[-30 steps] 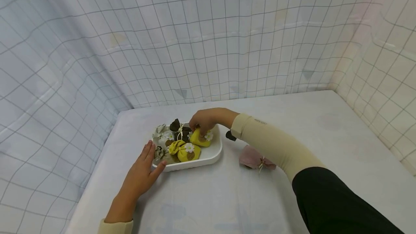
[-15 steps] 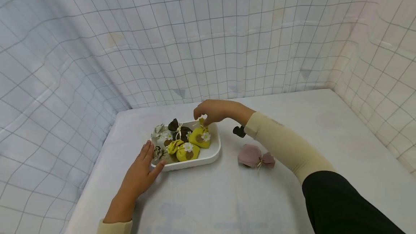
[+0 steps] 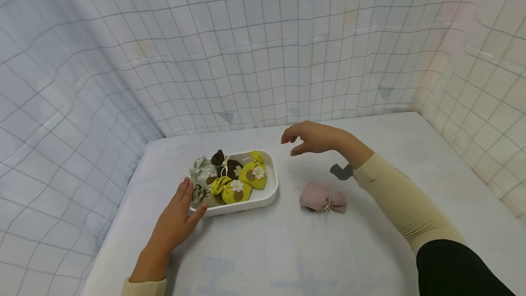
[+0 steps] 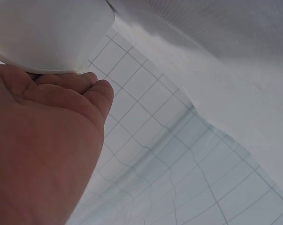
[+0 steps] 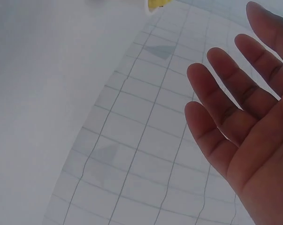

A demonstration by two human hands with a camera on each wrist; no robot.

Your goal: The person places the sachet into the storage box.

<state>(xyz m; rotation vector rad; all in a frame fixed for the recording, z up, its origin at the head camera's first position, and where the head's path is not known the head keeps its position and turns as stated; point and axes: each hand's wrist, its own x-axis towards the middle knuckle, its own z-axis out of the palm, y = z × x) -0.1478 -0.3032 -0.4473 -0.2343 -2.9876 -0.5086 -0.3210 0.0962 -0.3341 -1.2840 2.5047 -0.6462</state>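
A white tray (image 3: 267, 198) holds several small tied cloth pouches. Two are yellow: one yellow pouch (image 3: 254, 175) stands at the tray's right, and another yellow pouch (image 3: 240, 195) lies in front. Behind them is a dark brown pouch (image 3: 230, 167); pale grey-green pouches (image 3: 201, 168) fill the left end. My left hand (image 3: 176, 218) rests with straight fingers against the tray's left front corner. In the left wrist view its fingers touch the tray wall (image 4: 52, 37). My right hand (image 3: 314, 137) is in the air right of the tray, fingers relaxed and holding nothing.
A pink pouch (image 3: 320, 197) tied with a cord lies on the white table right of the tray. A dark wrist-camera piece (image 3: 342, 171) shows under my right wrist. White grid-patterned curtains (image 3: 287, 58) enclose the table's back and sides.
My right hand has let go of the yellow pouch at the tray's right and moved away to the right, its fingers opening. That pouch now stands upright. The left hand stays at the tray.
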